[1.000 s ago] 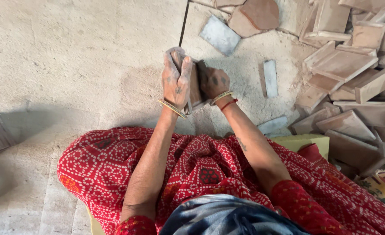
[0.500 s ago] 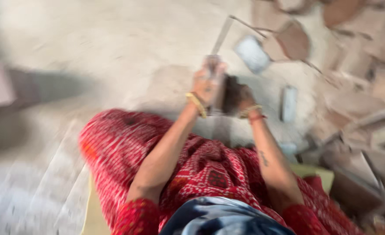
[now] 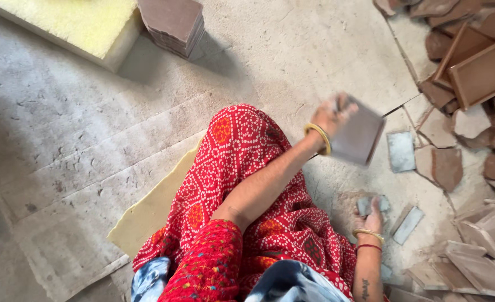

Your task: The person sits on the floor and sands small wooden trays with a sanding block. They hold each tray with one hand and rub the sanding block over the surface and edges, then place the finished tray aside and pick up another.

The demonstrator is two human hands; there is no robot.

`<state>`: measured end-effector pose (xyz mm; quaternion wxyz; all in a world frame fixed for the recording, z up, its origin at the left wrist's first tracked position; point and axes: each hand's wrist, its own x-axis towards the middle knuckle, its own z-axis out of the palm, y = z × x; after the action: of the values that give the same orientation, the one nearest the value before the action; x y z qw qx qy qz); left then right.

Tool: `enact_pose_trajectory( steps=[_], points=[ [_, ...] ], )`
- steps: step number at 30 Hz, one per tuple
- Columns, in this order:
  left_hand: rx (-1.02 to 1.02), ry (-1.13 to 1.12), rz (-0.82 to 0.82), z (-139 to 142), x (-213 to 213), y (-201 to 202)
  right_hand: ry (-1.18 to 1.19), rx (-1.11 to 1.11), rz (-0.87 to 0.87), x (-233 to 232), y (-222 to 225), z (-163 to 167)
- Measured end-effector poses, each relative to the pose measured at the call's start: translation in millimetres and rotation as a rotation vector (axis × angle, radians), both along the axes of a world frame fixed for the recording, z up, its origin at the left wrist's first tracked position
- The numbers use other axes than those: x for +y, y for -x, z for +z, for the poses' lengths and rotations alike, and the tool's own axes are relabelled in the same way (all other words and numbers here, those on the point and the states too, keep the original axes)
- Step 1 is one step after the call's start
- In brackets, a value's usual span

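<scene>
My left hand [image 3: 332,116] is raised over the floor and grips a flat square brown tile [image 3: 359,133] by its edge; the tile is blurred. My right hand [image 3: 371,217] rests low on the dusty floor, its fingers closed on a small grey block [image 3: 368,204]. Both wrists carry yellow bangles. My red patterned skirt [image 3: 247,168] fills the middle of the view.
A neat stack of brown tiles [image 3: 172,22] stands at the top next to a yellow foam slab [image 3: 68,19]. Loose tiles, shallow trays [image 3: 482,72] and broken pieces cover the floor on the right. A pale mat [image 3: 152,210] lies under me.
Both hands were together on one tile; now my left hand has lifted the tile up and away, while my right hand has dropped to the floor. The camera has swung left.
</scene>
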<state>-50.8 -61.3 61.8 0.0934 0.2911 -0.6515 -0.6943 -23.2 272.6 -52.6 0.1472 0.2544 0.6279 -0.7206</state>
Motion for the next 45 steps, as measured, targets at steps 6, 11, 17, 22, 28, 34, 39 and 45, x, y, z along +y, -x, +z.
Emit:
enact_pose_trajectory(
  steps=[6, 11, 17, 22, 28, 34, 39, 45],
  points=[
    [0.555, -0.478, 0.791, 25.2, -116.3, 39.0, -0.348, 0.143, 0.165, -5.5, -7.9, -2.7],
    [0.527, -1.000, 0.983, 9.5, -231.6, 43.5, -0.531, 0.206, 0.217, -11.2, -14.2, 2.2],
    [0.303, -0.953, 1.316, -1.6, -266.1, 15.6, -0.627, 0.202, 0.228, -12.3, -15.2, 9.7],
    [-0.070, -0.955, 0.836, 0.8, -252.8, 27.1, -0.667, 0.132, 0.249, -10.6, -17.8, 6.5],
    [0.033, -0.876, 0.611, -18.6, -225.5, 60.9, -0.710, 0.144, 0.242, -4.9, -16.1, -1.2],
    [-0.093, -0.213, 0.085, -34.5, -175.8, 91.5, -0.680, 0.220, 0.235, -3.2, -14.4, -21.6],
    [0.087, -0.068, -0.211, -66.9, -90.3, 115.2, -0.969, 0.597, 0.277, -10.1, -22.2, -29.1],
    [0.078, -0.003, -0.396, -96.7, 9.4, 172.8, -1.034, 0.733, 0.328, -17.0, -25.6, -17.5]
  ],
)
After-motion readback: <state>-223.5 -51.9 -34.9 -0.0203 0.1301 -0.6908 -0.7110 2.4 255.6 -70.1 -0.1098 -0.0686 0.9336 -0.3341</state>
